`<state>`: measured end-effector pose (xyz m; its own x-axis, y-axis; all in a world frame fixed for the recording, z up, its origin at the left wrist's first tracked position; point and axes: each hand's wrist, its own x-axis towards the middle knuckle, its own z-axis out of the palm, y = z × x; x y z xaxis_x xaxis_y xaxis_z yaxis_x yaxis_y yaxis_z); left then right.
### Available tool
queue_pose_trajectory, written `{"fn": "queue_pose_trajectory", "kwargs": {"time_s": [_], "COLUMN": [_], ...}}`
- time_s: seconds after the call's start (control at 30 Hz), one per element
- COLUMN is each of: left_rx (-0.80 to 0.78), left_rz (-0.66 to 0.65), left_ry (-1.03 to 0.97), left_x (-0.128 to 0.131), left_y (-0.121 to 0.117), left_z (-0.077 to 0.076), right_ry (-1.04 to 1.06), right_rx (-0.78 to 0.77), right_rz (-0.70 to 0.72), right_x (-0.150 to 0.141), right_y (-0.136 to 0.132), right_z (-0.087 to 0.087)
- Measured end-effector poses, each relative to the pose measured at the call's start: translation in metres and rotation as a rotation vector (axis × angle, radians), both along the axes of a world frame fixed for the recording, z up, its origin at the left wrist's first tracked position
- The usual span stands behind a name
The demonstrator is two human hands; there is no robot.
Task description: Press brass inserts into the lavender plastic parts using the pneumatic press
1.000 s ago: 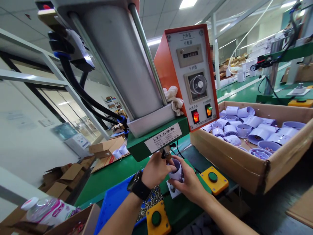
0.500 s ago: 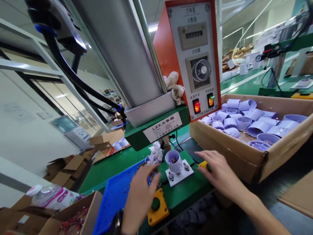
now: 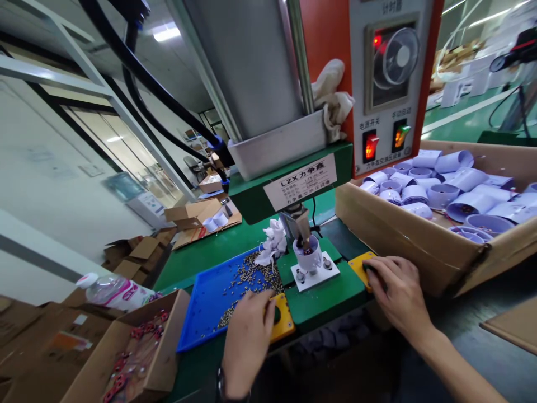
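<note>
My left hand [image 3: 248, 336] holds nothing; its thumb lies against the button of the left yellow button box [image 3: 285, 322], fingers bent and slightly apart. My right hand [image 3: 400, 288] is also free of objects, its fingertips on the dark green button of the right yellow button box [image 3: 357, 267]. Between them, a white plastic ring [image 3: 308, 260] stands upright on a white fixture plate [image 3: 314, 280] with bolts. The press's metal ram [image 3: 300, 224] reaches down into the ring, partly hiding small dark parts inside.
Left of the fixture lies a blue tray [image 3: 205, 296] with small metal pieces beside a crumpled white cloth [image 3: 274, 240]. A cardboard box [image 3: 377, 235] of white rings stands right. An orange control box [image 3: 327, 33] adjoins the press. A box [image 3: 168, 364] with red parts sits lower left.
Both hands have come down onto the two button boxes. The press ram has lowered into the white ring. A red light now shows on the timer, and the view has shifted.
</note>
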<state>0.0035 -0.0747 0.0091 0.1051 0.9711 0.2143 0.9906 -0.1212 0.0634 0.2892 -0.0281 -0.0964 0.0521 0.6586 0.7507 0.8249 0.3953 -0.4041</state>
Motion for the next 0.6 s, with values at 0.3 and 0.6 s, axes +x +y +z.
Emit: {"fn": "queue_pose_trajectory", "kwargs": {"time_s": [0.3, 0.6], "left_rx": [-0.399, -0.334], "left_rz": [-0.090, -0.021], "left_ry": [0.029, -0.005], "left_x": [-0.009, -0.009], "left_y": [0.087, 0.074], "left_z": [0.005, -0.004], "right_ry": [0.247, 0.605], "right_rx": [-0.067, -0.184], "right_rz": [0.027, 0.296], "right_x": [-0.002, -0.033], "right_y": [-0.006, 0.007], "right_z": [0.008, 0.055]}}
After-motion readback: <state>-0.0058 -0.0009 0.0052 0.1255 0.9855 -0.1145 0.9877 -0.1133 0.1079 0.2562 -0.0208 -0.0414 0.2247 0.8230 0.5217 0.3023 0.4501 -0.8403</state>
